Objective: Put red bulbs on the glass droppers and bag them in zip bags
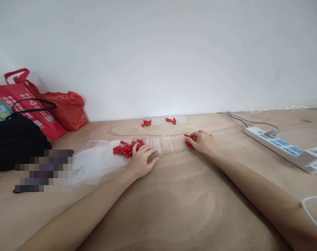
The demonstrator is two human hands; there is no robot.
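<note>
Head camera view: near the middle of the frame, a row of slender clear tubes [171, 144], smooth and rod-straight, lies side by side on the pale, swirl-grained wooden surface [174, 209]. At its left end sits a heaped pile of matte red bulbs [121, 150], rounded and narrowing to short necks; a smaller red cluster [189, 143] lies at its right end. The left hand [143, 161] rests over the pile's right edge and the first tubes, its grip loose, with the fingers spread and bent. The right hand [204, 142] curls its fingertips against the small cluster; whether its grip is pinching a piece cannot be told. Thin, creased clear plastic bags [95, 162] lie flat left of centre, partly beneath the pile. Beyond the row, near the smooth white wall [174, 55], a flat clear bag [183, 119] lies with two small red groups at it. Crowding the left edge are a crinkled red plastic bag [73, 108], a stiff printed carrier [39, 113], a soft black bag [17, 143] and a pixelated item [44, 170]. On the right, a hard white power strip [281, 146] with blue socket panels runs diagonally, beyond the right forearm.
</note>
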